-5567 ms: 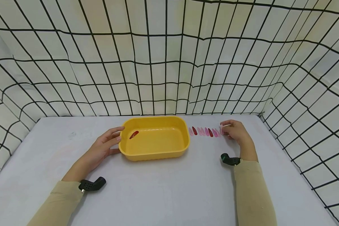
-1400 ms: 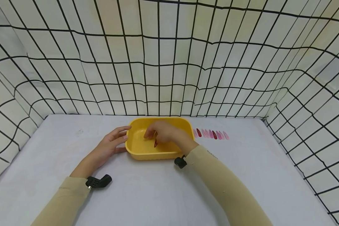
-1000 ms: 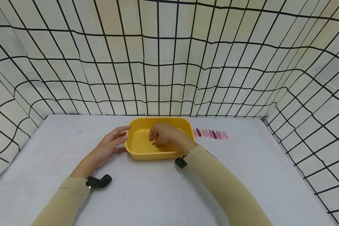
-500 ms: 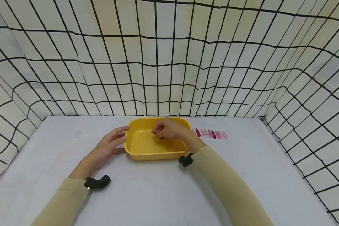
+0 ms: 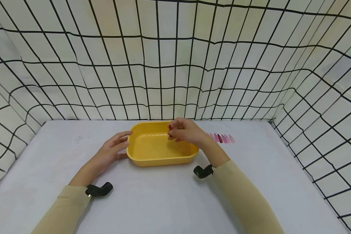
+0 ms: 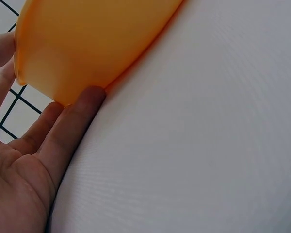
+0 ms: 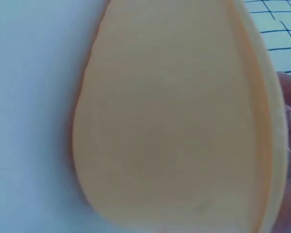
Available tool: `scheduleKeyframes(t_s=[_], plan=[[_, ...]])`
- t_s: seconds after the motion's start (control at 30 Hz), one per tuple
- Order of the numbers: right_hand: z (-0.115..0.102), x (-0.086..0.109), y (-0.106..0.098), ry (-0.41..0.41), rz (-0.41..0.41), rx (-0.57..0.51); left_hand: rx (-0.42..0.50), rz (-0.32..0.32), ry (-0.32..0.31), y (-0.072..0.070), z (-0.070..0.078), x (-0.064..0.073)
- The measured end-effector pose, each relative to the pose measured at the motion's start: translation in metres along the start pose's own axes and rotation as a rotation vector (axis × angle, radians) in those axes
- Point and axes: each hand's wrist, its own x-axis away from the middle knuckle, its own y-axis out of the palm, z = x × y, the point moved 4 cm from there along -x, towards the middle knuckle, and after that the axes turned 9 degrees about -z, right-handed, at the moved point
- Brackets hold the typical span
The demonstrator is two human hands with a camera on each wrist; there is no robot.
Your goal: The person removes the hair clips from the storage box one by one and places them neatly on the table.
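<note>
My right hand (image 5: 188, 131) pinches a red snap hair clip (image 5: 170, 127) between thumb and fingertips, above the right half of a yellow plastic basin (image 5: 163, 161). Against the basin's left end lies my left hand (image 5: 111, 149), its fairly straight fingertips touching the rim and side wall. In the left wrist view, those fingers (image 6: 68, 128) rest along the outside of the basin. A row of pink and red hair clips (image 5: 220, 138) lies to the right of the basin, partly hidden by my right wrist. The right wrist view shows mostly the basin's outer wall (image 7: 169, 111), with the held clip out of sight.
A white cloth (image 5: 152, 198) covers the table. Black wire mesh (image 5: 161, 87) over white sheeting stands along the back and both sides. Each wrist carries a small black camera, the right one (image 5: 203, 171) close to the basin's front right corner.
My right hand has picked up the red hair clip from inside the basin, then lifted it and moved right. Earlier it set a pink clip at the row's right end. My left hand stays at the basin.
</note>
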Motion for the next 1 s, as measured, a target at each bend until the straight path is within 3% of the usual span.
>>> scheduleKeyframes(t_s=[0.47, 1.0], plan=[[0.006, 0.036, -0.025, -0.069, 0.048, -0.081, 0.011, -0.003, 0.015, 0.000, 0.000, 0.000], [0.028, 0.078, -0.077, -0.052, 0.204, -0.088, 0.007, 0.005, 0.008, -0.002, -0.002, -0.001]])
